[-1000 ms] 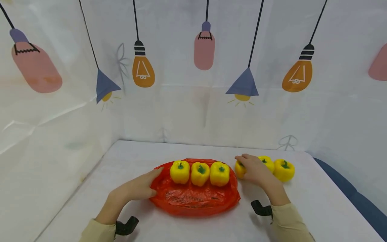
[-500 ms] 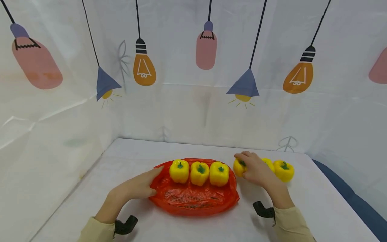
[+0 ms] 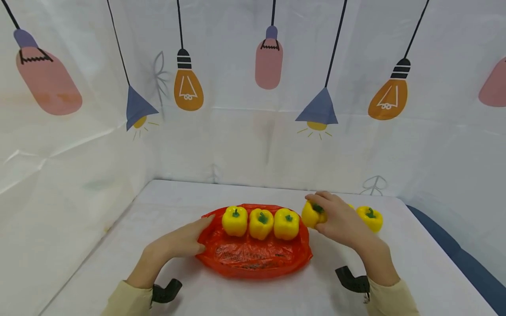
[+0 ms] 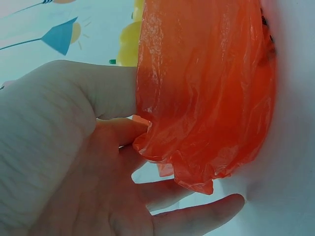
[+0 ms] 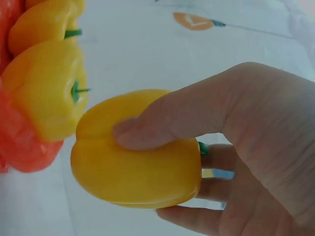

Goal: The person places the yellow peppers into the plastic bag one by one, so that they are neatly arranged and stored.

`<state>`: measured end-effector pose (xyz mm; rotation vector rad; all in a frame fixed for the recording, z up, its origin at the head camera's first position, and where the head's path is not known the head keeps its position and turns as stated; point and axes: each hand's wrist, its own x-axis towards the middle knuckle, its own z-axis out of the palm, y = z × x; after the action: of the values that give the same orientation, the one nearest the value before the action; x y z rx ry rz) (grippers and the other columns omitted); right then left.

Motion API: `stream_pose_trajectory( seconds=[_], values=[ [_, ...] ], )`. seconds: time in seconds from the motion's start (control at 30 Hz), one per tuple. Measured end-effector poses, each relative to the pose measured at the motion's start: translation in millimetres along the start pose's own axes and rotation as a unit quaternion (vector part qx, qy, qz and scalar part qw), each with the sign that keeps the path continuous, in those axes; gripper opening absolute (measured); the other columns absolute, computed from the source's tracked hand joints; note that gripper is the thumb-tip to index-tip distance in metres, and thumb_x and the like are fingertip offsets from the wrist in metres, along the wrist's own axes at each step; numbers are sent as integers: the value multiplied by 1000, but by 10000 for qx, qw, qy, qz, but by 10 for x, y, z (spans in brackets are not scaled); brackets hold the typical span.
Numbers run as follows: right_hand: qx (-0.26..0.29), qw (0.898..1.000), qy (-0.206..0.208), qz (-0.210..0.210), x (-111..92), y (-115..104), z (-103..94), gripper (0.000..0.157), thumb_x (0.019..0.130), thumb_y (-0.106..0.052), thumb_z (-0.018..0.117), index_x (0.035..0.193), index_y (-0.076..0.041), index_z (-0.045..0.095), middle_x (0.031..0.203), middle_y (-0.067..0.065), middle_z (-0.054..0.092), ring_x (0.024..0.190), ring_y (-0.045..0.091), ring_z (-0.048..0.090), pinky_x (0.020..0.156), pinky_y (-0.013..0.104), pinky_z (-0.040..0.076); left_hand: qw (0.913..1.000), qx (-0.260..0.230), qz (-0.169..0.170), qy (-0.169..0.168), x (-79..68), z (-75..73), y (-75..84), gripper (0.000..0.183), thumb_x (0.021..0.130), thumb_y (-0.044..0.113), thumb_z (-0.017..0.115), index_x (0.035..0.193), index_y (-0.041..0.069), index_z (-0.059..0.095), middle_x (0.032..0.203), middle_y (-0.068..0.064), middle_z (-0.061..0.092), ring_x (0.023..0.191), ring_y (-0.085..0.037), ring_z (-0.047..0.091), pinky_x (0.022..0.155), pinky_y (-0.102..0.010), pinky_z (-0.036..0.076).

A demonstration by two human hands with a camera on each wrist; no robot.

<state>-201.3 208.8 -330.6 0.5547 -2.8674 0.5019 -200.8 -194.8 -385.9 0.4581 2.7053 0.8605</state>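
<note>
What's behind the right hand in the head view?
Past the right hand, a yellow sliver, likely a pepper, shows, with a yellow pepper in plain view to its right. The hand covers the rest of that first one, so its shape and stem can't be seen.

Soft light; faint shadows on table (image 3: pixel 284 296); glare on red plastic (image 3: pixel 253 255); 2 wrist views bluish, hazy.
</note>
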Motion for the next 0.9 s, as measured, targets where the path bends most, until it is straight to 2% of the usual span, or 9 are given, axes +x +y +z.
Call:
stream_pose_trajectory(
  seconds=[0.17,0.4,0.67,0.9],
  values=[
    [263,9995,-145,-109,-71,-158,-31,64,78,-11,74,139,-24,56,139,1,55,119,25,56,97,50,55,10000,-41,35,-16,-2,-12,35,78,83,5,64,155,7,33,157,-8,41,146,-33,36,117,-61,32],
    [691,9960,-472,-322,-61,-442,82,65,76,-14,76,137,-29,58,138,-7,55,118,18,55,96,46,56,9998,52,204,-33,-29,-38,32,78,83,4,64,154,6,33,157,-9,40,146,-33,36,117,-61,31],
    [565,9929,-519,-911,-62,-663,187,66,76,-13,77,137,-28,58,136,-7,55,118,15,55,99,42,54,9996,54,281,-64,-48,-49,8,79,82,3,64,154,3,33,158,-12,40,146,-36,35,118,-62,29],
    [585,9882,-734,-1214,-38,-804,305,60,79,-19,76,136,-30,59,137,-10,54,118,11,56,99,38,54,9996,104,236,-71,-32,-38,8,78,82,3,64,154,3,33,157,-11,40,145,-35,36,117,-61,32]
  ],
)
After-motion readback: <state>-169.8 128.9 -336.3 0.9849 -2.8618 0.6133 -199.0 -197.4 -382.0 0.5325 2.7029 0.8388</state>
